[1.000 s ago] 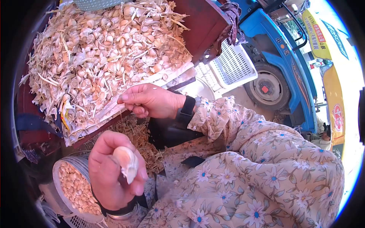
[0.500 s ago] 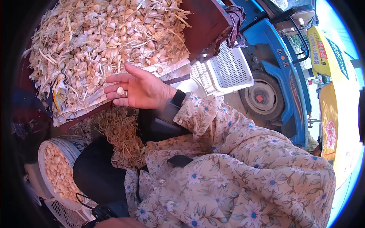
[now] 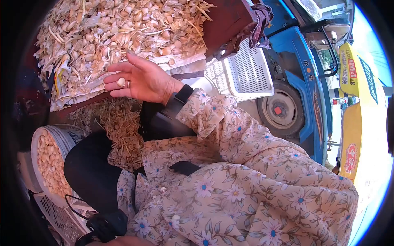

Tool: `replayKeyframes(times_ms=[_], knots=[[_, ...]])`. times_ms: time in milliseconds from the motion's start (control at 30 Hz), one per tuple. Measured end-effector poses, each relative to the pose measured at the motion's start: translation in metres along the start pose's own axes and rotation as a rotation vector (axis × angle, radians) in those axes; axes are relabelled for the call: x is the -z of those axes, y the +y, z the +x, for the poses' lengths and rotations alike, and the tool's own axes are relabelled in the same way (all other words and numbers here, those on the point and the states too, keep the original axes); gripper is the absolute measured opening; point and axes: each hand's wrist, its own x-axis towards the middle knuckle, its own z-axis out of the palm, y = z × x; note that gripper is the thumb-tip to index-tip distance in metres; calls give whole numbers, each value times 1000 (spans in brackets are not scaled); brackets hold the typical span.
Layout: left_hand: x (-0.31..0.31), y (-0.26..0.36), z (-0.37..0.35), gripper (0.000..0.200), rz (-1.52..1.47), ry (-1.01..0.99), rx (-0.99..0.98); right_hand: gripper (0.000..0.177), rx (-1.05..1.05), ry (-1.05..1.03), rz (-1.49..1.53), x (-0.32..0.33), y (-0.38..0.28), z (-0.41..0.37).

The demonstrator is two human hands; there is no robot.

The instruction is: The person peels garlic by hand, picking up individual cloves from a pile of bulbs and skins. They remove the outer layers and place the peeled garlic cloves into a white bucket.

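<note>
My right hand (image 3: 141,80) is palm up at the near edge of a large heap of garlic cloves and husks (image 3: 119,33). Its fingers are stretched out, and one pale garlic clove (image 3: 121,82) rests on them beside a ring. A dark band (image 3: 183,94) circles that wrist. At the bottom edge, only a sliver of my left hand (image 3: 123,241) shows, its fingers out of frame. Next to it a black strapped device (image 3: 107,225) is visible. Left of my knee, a white bucket (image 3: 67,139) holds many peeled-looking cloves (image 3: 51,166).
White plastic baskets (image 3: 250,71) stand beyond the dark red table (image 3: 223,24). Another perforated basket (image 3: 61,219) lies below the bucket. Dry straw (image 3: 123,135) is by my legs. A blue vehicle (image 3: 305,94) and yellow umbrella (image 3: 353,123) are at the right.
The view has tilted, so the heap and bucket sit higher in it. My right hand has shifted slightly left, still palm up with the clove. More of the black device shows.
</note>
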Motion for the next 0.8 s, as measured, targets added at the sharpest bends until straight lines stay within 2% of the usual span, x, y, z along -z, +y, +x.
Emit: replayKeyframes(times_ms=[100, 267, 400, 433, 533, 567, 800], knots=[[-2, -3, 4, 21, 39, -6, -34, 60, -7, -13, 0, -2, 0, 4], [-11, -6, 5, 18, -116, 95, -21, 59, -12, -11, 27, 1, 2, 4], [-6, -12, 10, 20, -94, -9, -66, 52, 6, 27, 82, -1, 0, 1], [-12, -7, 12, 21, -117, 28, -37, 43, 20, 47, 91, -3, -2, -4], [-17, 0, 8, 23, -71, 71, -9, 33, 112, 167, -107, -13, -18, -26], [-18, 1, 8, 24, -62, 54, -11, 26, 118, 184, -70, -8, -25, -33], [-25, -4, 19, 25, -205, -45, 39, 20, 187, 539, -197, 25, -56, -110]])
